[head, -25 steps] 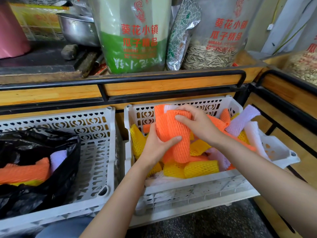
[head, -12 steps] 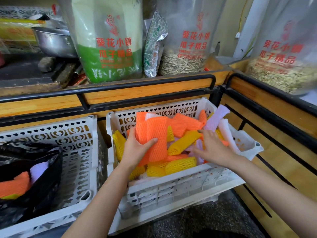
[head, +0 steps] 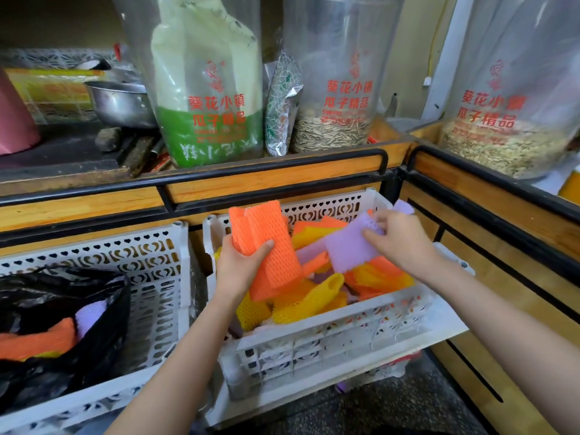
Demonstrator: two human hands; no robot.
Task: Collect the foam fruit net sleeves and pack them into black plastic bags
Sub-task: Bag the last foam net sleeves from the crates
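A white plastic crate (head: pixel 329 337) in the middle holds several foam net sleeves, yellow (head: pixel 307 296), orange and purple. My left hand (head: pixel 238 265) grips a stack of orange sleeves (head: pixel 266 243), held upright above the crate. My right hand (head: pixel 398 240) pinches a purple sleeve (head: pixel 348 249) lifted over the pile. At the left, a black plastic bag (head: pixel 56 350) sits open in a second white crate (head: pixel 150 277), with orange and purple sleeves inside.
A wooden counter with a black rail (head: pixel 219 174) runs behind the crates and turns along the right side. On it stand large clear seed bags (head: pixel 335 98) and a metal pot (head: pixel 122 105). Dark speckled floor (head: pixel 392 409) lies below.
My right hand left the orange stack, reached to the crate's right side and picked up a purple sleeve. My left hand kept hold of the orange stack.
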